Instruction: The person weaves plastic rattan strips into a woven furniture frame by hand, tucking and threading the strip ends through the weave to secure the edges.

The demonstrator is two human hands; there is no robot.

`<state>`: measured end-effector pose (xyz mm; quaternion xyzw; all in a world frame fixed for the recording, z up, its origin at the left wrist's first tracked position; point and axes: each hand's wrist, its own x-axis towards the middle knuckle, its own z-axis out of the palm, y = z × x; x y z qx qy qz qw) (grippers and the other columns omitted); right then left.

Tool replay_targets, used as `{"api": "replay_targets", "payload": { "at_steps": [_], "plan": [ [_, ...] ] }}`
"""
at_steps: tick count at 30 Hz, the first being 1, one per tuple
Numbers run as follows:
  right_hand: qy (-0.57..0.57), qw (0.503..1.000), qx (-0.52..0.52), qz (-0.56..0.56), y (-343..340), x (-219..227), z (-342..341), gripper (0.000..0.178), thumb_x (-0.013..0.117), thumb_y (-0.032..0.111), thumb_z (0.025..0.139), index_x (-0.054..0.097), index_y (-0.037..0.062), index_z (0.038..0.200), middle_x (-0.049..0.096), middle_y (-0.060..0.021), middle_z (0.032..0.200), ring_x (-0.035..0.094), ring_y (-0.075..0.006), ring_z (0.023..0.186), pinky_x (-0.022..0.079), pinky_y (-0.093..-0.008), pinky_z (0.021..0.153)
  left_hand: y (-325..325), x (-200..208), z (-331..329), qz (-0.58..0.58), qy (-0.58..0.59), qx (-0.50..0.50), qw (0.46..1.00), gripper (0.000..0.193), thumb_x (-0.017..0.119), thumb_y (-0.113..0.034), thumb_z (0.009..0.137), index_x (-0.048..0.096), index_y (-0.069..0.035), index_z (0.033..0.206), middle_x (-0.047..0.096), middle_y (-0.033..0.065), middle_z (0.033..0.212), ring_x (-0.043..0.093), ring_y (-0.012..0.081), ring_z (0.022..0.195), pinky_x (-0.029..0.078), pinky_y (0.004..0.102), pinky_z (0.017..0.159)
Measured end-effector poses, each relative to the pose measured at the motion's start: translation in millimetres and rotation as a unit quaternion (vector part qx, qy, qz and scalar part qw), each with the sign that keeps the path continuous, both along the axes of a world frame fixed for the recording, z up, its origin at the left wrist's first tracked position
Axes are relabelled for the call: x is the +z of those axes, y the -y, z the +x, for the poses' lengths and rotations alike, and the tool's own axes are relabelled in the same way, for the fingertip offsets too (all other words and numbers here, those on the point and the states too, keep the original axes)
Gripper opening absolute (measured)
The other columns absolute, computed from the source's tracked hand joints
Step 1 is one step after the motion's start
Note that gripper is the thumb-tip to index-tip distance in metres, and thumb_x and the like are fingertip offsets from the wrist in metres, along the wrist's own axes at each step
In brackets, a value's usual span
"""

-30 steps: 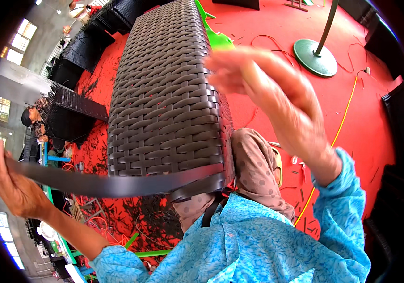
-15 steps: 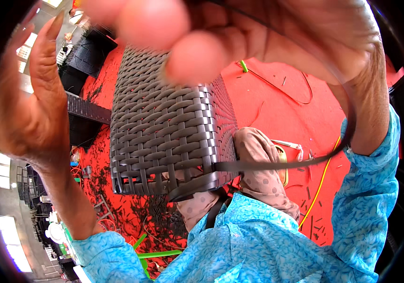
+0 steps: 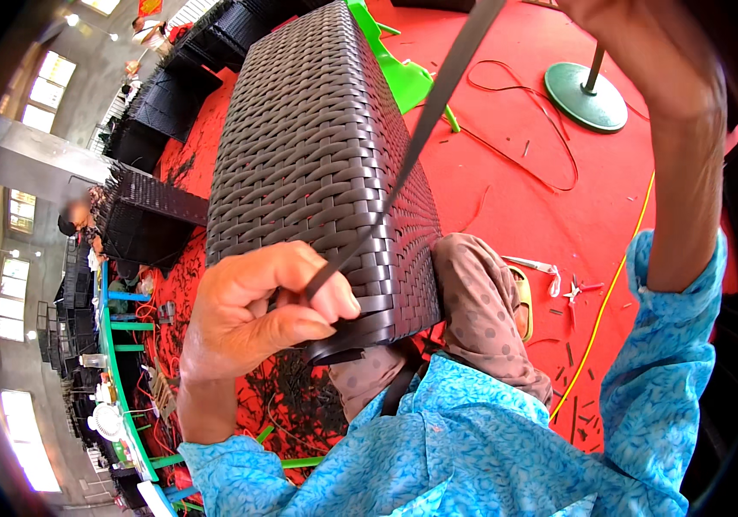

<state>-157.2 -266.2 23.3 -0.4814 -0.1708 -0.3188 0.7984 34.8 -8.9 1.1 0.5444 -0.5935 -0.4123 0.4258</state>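
Note:
A dark brown woven wicker piece [image 3: 300,164], boxy and long, stands before me with its near end by my knees. At its near corner my left hand [image 3: 257,302] is closed, thumb and fingers pinching a flat dark strip [image 3: 425,129]. From there the strip runs taut up and to the right, out past the top edge. High at the upper right, my right hand [image 3: 645,43] is raised and cut off by the frame. Its fingers are out of sight, so whether it holds the strip's other end is hidden.
On the red floor lie pliers [image 3: 573,291], strip scraps and a yellow cable [image 3: 597,314]. A green plastic chair [image 3: 399,73] and a round green stand base [image 3: 586,96] are beyond. Other woven pieces [image 3: 153,207] and a person [image 3: 80,215] are at the left.
My left hand has come in from the far left to the near corner and pinched the strip. My right hand has moved up and right, and the strip, looped before, is now straight.

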Motion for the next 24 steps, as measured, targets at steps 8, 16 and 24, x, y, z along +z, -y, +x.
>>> {"api": "replay_targets", "payload": {
  "at_steps": [8,16,24],
  "plan": [
    [0.094,0.958,-0.001,0.270,-27,-135,-13,0.031,0.041,0.022,0.101,0.047,0.0025,0.125,0.049,0.0020,0.091,0.048,-0.0150,0.088,0.052,-0.0276,0.076,-31,-22,9,-0.140,0.302,0.102,0.937,0.024,0.076,-0.027,0.071,0.067,-0.006,0.079,0.064,0.0074,0.099,0.052,0.0178,0.074,0.044,0.0297,0.067],
    [0.018,0.892,-0.016,0.451,-85,-232,-24,0.043,0.045,0.017,0.098,0.035,0.0070,0.139,0.055,-0.0038,0.107,0.057,-0.0215,0.099,0.054,-0.0332,0.075,-29,-23,3,-0.147,0.359,0.108,0.915,0.030,0.073,-0.035,0.073,0.065,-0.007,0.079,0.065,0.0063,0.098,0.054,0.0218,0.077,0.045,0.0320,0.067],
    [0.101,0.875,0.063,0.470,-113,-256,-43,0.044,0.041,0.016,0.100,0.033,0.0177,0.144,0.052,0.0021,0.118,0.052,-0.0179,0.102,0.051,-0.0366,0.085,-29,-22,1,-0.173,0.387,0.099,0.900,0.029,0.069,-0.039,0.075,0.069,-0.011,0.082,0.065,0.0065,0.098,0.056,0.0238,0.078,0.045,0.0332,0.067]
  ]
}}
